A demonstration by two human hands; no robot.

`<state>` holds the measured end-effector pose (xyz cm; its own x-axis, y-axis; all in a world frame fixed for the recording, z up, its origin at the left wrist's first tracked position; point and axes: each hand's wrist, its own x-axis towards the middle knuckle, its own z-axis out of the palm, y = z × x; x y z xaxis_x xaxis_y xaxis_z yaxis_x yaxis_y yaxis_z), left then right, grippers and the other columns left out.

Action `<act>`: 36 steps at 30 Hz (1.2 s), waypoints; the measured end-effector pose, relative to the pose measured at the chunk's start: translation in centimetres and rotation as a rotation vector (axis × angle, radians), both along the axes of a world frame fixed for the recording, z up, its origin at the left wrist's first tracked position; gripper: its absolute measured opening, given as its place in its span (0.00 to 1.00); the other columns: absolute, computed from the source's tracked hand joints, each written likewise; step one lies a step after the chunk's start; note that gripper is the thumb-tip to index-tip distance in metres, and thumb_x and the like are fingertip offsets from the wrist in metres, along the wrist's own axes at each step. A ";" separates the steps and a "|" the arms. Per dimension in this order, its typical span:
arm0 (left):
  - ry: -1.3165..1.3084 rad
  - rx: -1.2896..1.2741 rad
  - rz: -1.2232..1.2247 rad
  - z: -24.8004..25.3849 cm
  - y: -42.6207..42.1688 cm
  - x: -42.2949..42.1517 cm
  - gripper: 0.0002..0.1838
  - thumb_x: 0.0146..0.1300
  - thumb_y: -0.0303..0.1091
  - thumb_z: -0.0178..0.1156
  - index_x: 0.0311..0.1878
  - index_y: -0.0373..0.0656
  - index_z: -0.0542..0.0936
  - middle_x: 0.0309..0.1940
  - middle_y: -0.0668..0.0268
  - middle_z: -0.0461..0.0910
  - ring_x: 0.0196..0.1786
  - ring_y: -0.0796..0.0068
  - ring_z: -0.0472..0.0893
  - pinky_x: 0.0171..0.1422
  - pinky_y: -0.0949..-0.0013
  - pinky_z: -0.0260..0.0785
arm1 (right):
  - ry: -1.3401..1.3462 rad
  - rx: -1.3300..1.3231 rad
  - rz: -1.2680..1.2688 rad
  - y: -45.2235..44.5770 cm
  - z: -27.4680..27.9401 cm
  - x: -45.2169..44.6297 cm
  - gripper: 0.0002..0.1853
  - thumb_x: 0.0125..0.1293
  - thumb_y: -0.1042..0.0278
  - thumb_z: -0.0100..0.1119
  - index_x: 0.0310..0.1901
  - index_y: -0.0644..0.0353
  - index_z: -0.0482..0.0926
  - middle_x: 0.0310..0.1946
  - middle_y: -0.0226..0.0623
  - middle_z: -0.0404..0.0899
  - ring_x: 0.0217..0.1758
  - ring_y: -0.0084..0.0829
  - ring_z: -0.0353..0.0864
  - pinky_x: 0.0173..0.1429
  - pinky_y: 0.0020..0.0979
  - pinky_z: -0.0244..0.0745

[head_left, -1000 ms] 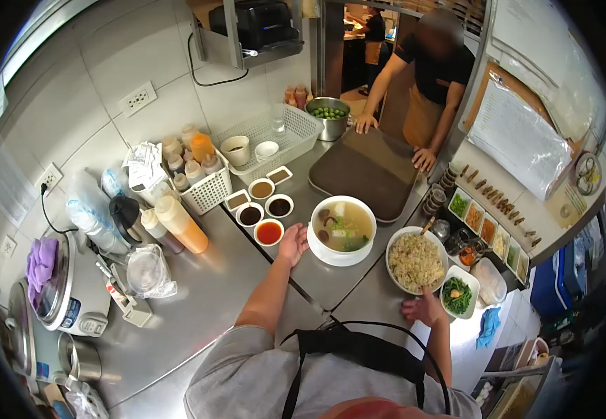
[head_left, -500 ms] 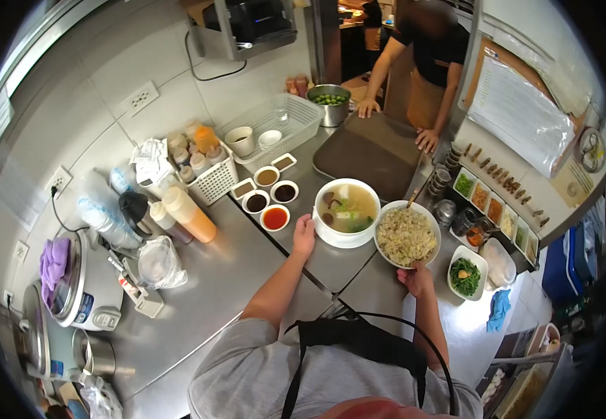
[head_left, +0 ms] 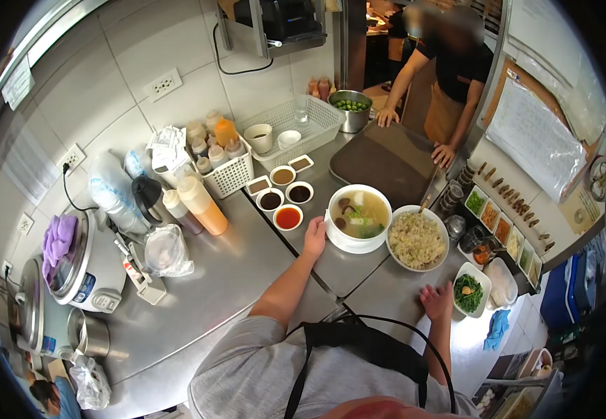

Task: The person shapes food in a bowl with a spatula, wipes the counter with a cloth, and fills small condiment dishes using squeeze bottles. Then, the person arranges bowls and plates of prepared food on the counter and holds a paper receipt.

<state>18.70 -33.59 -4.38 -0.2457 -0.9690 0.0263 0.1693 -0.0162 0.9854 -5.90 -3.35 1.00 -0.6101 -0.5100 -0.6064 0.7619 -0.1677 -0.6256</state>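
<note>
A white bowl of soup (head_left: pixel 359 244) with mushrooms and chopped greens sits on a white saucer on the steel counter. My left hand (head_left: pixel 315 237) grips its left side, fingers partly hidden against the bowl. To its right stands a white bowl of fried rice (head_left: pixel 417 241) with a spoon handle at the back rim. My right hand (head_left: pixel 436 302) is held off the bowls, fingers apart and holding nothing, nearest to a square white dish of leafy greens (head_left: pixel 469 295). Left of the soup are small sauce dishes, among them a red sauce (head_left: pixel 288 218) and a dark sauce (head_left: pixel 299 192).
A brown tray (head_left: pixel 380 164) lies behind the soup, with a co-worker's hands (head_left: pixel 415 133) on its far edge. Squeeze bottles (head_left: pixel 202 206), a white basket (head_left: pixel 230 174) and a rice cooker (head_left: pixel 100 279) stand left. Topping containers (head_left: pixel 502 227) line the right.
My right hand has let go of the fried rice bowl and moved down and right toward the greens. My left hand stays at the soup bowl. The view has shifted slightly.
</note>
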 end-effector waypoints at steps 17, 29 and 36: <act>-0.023 -0.016 0.019 0.3 0.2 0.2 0.16 0.63 0.38 0.43 0.50 0.38 0.66 0.32 0.68 0.70 0.29 0.83 0.67 0.33 0.79 0.63 | 0.034 0.037 0.019 7.7 -1.3 1.5 0.13 0.58 0.68 0.39 0.42 0.66 0.65 0.30 0.43 0.73 0.31 0.36 0.74 0.36 0.34 0.71; -0.024 0.003 0.003 -0.4 0.0 0.7 0.19 0.62 0.39 0.46 0.54 0.41 0.63 0.37 0.69 0.68 0.36 0.79 0.68 0.42 0.74 0.64 | 0.232 0.304 0.595 5.1 4.8 9.2 0.14 0.55 0.71 0.40 0.39 0.72 0.70 0.30 0.46 0.75 0.29 0.34 0.77 0.33 0.33 0.75; 0.075 0.111 -0.019 0.1 0.1 0.5 0.18 0.62 0.38 0.45 0.54 0.40 0.63 0.42 0.66 0.69 0.41 0.79 0.69 0.41 0.76 0.66 | 1.346 0.446 1.358 0.4 1.8 9.1 0.17 0.51 0.58 0.60 0.34 0.64 0.75 0.32 0.48 0.76 0.38 0.43 0.76 0.44 0.38 0.69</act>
